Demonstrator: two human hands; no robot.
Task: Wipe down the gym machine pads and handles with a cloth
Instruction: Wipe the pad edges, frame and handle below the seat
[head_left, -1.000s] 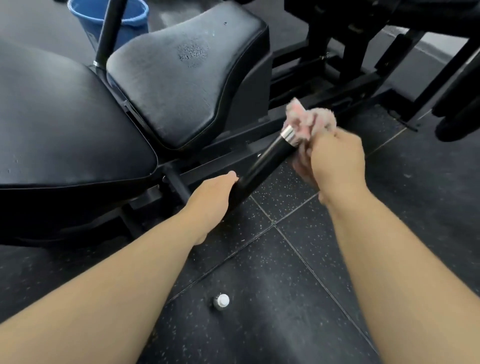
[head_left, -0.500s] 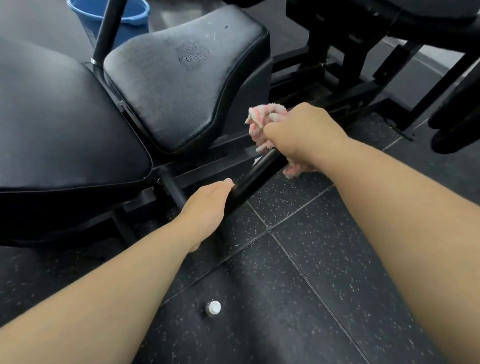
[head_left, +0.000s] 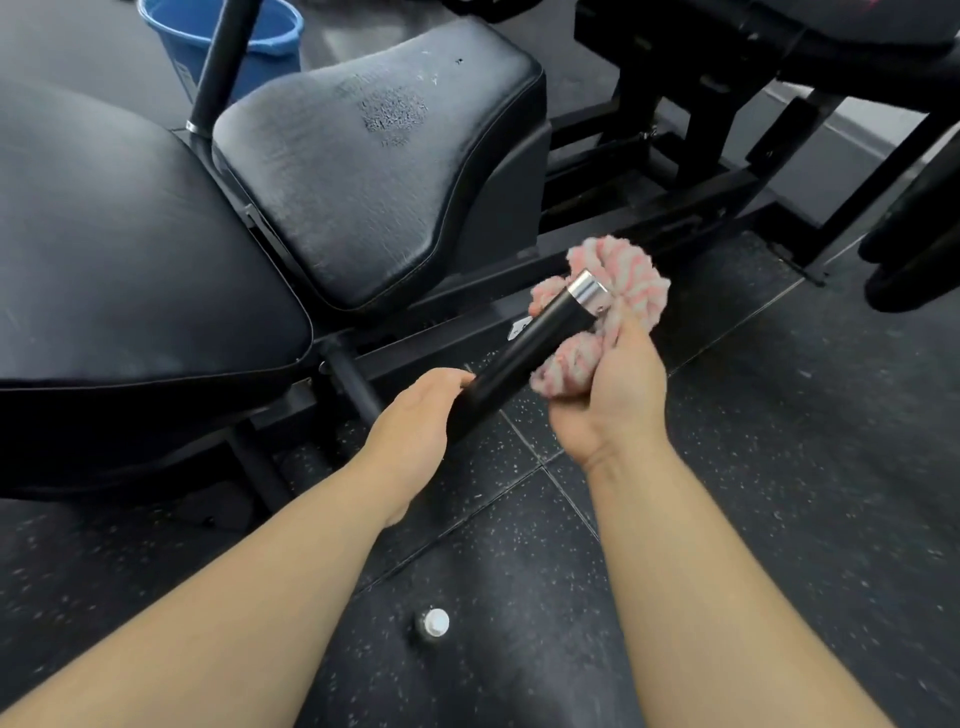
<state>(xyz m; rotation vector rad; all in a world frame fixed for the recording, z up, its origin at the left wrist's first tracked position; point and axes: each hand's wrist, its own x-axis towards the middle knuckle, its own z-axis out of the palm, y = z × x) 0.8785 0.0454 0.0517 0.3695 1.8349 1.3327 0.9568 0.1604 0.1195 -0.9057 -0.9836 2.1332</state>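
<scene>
A broad black pad (head_left: 130, 260) fills the view toward 9 o'clock, with a worn seat pad (head_left: 374, 171) at 11 and a blue bucket (head_left: 254, 36) beyond it. Near centre the left hand (head_left: 415, 415) is wrapped round the low end of the black handle (head_left: 524, 348), which slants toward 1 o'clock. The pink-and-white cloth (head_left: 628, 286) touches its chrome tip, bunched in the curled fingers of the right hand (head_left: 613, 400). A small white-capped object (head_left: 434, 622) lies at 6 o'clock.

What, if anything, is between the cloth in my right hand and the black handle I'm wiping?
Nothing visible. The right hand holds the bunched pink-and-white terry cloth against the black cylindrical handle beside its chrome end cap. Only the left hand, gripping the handle's lower end, covers a stretch of it.
</scene>
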